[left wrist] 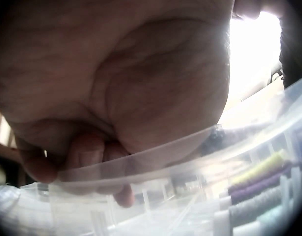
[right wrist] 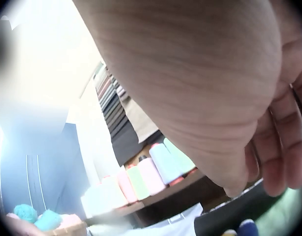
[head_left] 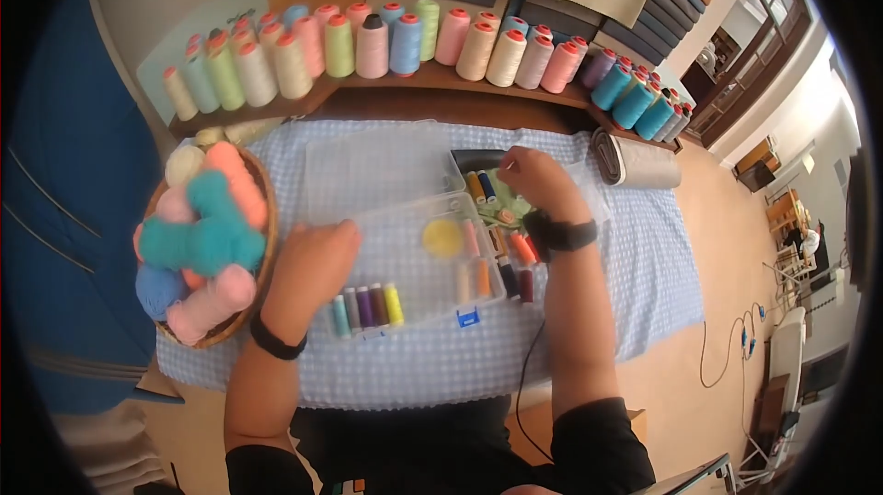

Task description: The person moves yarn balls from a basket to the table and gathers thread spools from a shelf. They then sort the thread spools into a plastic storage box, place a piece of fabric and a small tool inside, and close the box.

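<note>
A clear plastic compartment box [head_left: 414,274] lies with its lid [head_left: 377,164] folded back on a checked cloth. My left hand [head_left: 317,260] grips the box at its left side, its fingers [left wrist: 87,152] curled at the clear wall in the left wrist view. Several small thread spools [head_left: 368,305] stand in a row along the box's near side, and a round yellow piece [head_left: 443,238] shows farther in. My right hand [head_left: 544,184] hangs loosely bent over a green cloth [head_left: 506,201] and small spools [head_left: 480,187], nothing visible in its fingers [right wrist: 274,172].
At left stands a basket [head_left: 267,279] of yarn balls. Loose spools [head_left: 522,248] lie right of the box. A rolled grey fabric [head_left: 635,161] sits at the far right corner. Large thread cones [head_left: 405,44] line the shelf behind. A black cord [head_left: 526,366] hangs over the near edge.
</note>
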`<action>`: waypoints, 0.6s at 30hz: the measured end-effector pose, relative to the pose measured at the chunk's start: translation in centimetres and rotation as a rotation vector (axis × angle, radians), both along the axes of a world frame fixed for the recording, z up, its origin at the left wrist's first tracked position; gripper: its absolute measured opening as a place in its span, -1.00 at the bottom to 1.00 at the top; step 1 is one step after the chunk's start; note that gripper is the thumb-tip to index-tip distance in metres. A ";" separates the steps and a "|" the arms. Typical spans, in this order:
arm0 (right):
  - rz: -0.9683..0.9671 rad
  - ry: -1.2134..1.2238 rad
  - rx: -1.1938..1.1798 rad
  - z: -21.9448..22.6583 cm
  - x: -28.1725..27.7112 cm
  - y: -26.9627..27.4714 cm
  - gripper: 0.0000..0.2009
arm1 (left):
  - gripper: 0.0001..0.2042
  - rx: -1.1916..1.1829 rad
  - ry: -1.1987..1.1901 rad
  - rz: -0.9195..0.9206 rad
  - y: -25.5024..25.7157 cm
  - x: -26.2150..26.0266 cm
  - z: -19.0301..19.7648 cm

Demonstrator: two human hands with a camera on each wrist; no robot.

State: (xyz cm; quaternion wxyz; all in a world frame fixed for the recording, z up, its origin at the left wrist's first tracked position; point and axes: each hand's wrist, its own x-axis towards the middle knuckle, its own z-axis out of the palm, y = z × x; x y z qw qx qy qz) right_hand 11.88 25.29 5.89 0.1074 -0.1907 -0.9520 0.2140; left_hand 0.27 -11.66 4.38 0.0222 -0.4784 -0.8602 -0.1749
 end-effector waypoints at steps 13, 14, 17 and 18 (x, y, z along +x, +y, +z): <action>0.054 -0.145 -0.177 1.3 0.6 0.1 -0.55 | -0.80 0.082 0.003 -0.048 -0.4 -0.3 -0.4; 0.050 -0.119 -0.226 2.5 0.9 0.2 -0.55 | -0.80 0.100 0.010 -0.050 -0.4 -0.3 -0.5; 0.202 0.039 -0.279 6.7 2.2 -3.4 -0.61 | -0.80 0.068 0.019 -0.035 -0.3 -0.1 -0.2; 0.266 0.083 -0.305 7.3 2.5 -4.5 -0.62 | -0.80 0.066 0.014 -0.031 -0.3 -0.1 -0.2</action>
